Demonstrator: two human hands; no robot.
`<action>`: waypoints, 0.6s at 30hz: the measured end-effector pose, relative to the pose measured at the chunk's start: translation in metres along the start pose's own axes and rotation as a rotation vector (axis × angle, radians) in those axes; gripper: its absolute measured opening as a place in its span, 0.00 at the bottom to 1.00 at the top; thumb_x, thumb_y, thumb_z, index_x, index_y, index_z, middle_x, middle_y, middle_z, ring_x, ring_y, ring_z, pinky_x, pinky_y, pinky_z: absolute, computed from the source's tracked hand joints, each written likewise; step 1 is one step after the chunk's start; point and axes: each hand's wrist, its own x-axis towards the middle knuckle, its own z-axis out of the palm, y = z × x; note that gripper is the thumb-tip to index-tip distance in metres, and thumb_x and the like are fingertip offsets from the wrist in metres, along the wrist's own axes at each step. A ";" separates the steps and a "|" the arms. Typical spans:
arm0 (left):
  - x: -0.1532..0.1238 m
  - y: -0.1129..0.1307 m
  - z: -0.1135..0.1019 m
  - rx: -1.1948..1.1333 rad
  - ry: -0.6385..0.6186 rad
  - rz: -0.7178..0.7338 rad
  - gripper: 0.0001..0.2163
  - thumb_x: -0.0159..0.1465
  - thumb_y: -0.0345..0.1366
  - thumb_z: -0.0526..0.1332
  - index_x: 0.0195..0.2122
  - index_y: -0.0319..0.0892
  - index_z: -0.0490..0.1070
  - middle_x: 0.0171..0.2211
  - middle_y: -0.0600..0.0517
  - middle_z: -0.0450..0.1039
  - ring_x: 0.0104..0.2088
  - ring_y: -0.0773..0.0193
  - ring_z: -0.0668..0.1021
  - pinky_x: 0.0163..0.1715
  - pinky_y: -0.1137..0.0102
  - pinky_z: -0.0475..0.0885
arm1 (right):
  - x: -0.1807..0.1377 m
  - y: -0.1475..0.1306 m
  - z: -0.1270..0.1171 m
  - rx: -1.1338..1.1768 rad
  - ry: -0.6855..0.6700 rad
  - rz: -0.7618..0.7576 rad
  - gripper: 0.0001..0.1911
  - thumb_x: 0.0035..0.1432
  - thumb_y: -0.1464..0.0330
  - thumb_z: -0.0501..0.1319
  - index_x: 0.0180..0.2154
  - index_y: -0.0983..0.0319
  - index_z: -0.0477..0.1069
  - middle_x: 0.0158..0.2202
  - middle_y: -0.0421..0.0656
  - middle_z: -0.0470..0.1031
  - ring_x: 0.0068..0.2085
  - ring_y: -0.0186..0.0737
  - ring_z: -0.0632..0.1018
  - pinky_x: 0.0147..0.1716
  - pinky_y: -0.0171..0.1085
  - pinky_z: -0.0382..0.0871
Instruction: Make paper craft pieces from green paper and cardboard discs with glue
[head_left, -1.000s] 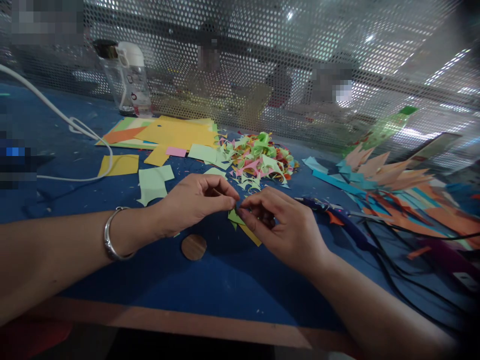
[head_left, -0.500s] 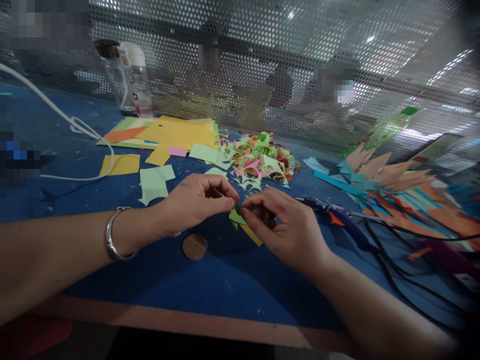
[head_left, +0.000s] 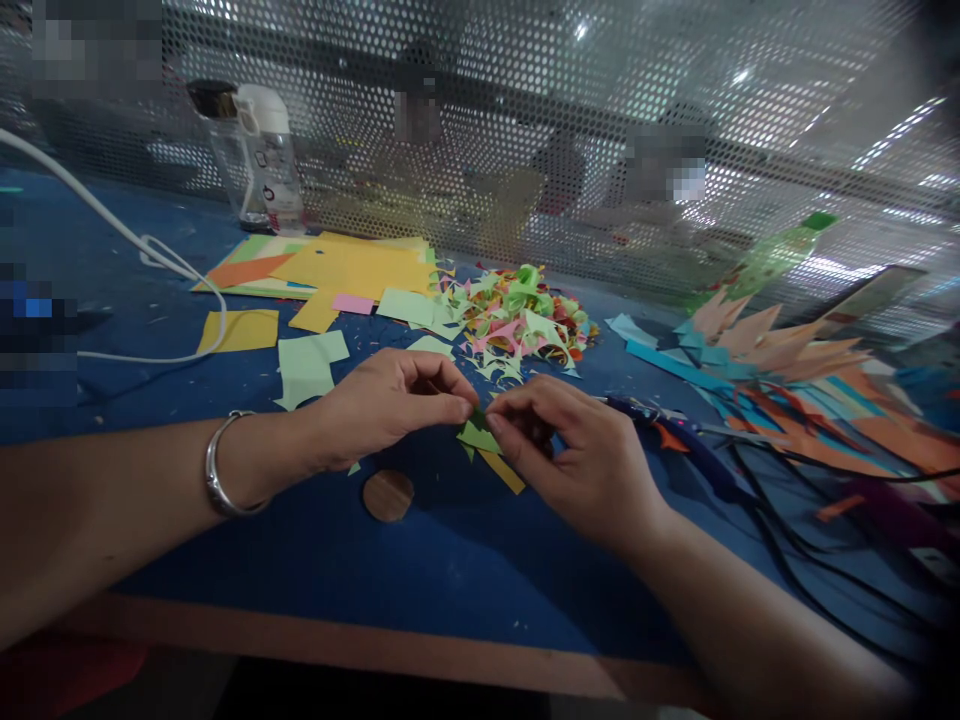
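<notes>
My left hand [head_left: 382,405], with a silver bangle at the wrist, is closed in a pinch, thumb against forefinger. A small dark green piece of paper [head_left: 478,413] shows at its fingertips. Close by on the right, my right hand [head_left: 566,430] is also pinched, its thumb and finger almost meeting the left ones; whatever is between them is too small to make out. Beneath the fingertips lie a light green paper scrap [head_left: 478,436] and a yellow paper strip [head_left: 502,472]. A round brown cardboard disc [head_left: 388,496] rests on the blue table below my left hand.
Behind the hands is a heap of colourful paper offcuts [head_left: 525,320], with yellow sheets [head_left: 360,268] to its left. Two bottles [head_left: 270,160] stand by the perforated metal screen [head_left: 480,120]. On the right are a dark blue glue gun [head_left: 709,460], black cables and orange paper pieces [head_left: 817,420].
My fingertips have drawn very slightly apart, and a bit more of the green paper shows between them. The rest lies as before.
</notes>
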 end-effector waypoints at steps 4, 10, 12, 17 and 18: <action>0.001 -0.001 -0.002 -0.050 -0.023 0.005 0.07 0.55 0.37 0.70 0.32 0.41 0.78 0.31 0.53 0.77 0.35 0.67 0.76 0.42 0.70 0.69 | 0.000 -0.001 -0.002 0.001 0.003 0.016 0.04 0.62 0.72 0.60 0.33 0.61 0.71 0.26 0.38 0.69 0.27 0.32 0.70 0.26 0.32 0.64; 0.003 -0.001 -0.003 -0.114 -0.044 0.001 0.08 0.54 0.38 0.71 0.33 0.40 0.80 0.32 0.52 0.79 0.35 0.66 0.76 0.44 0.68 0.70 | -0.001 -0.001 -0.004 -0.015 0.006 0.025 0.04 0.63 0.72 0.60 0.34 0.60 0.71 0.27 0.38 0.70 0.28 0.33 0.71 0.28 0.33 0.65; 0.003 0.000 -0.003 -0.127 -0.050 -0.002 0.08 0.54 0.37 0.72 0.33 0.40 0.81 0.32 0.52 0.79 0.35 0.66 0.77 0.43 0.69 0.70 | -0.001 0.000 -0.003 -0.023 0.008 0.024 0.04 0.63 0.71 0.60 0.34 0.60 0.71 0.26 0.38 0.69 0.27 0.32 0.71 0.27 0.33 0.65; 0.003 -0.002 -0.003 -0.161 -0.064 -0.014 0.06 0.56 0.36 0.71 0.33 0.41 0.81 0.32 0.52 0.79 0.34 0.68 0.77 0.40 0.72 0.71 | -0.002 0.000 -0.004 -0.015 0.028 0.043 0.02 0.61 0.72 0.61 0.36 0.60 0.72 0.28 0.38 0.71 0.27 0.32 0.70 0.27 0.32 0.66; 0.003 -0.002 -0.004 -0.169 -0.065 -0.017 0.06 0.56 0.36 0.71 0.33 0.40 0.81 0.32 0.52 0.79 0.34 0.69 0.77 0.40 0.72 0.71 | -0.002 0.000 -0.004 -0.011 0.034 0.055 0.02 0.61 0.72 0.61 0.37 0.60 0.72 0.28 0.38 0.71 0.27 0.31 0.71 0.27 0.32 0.66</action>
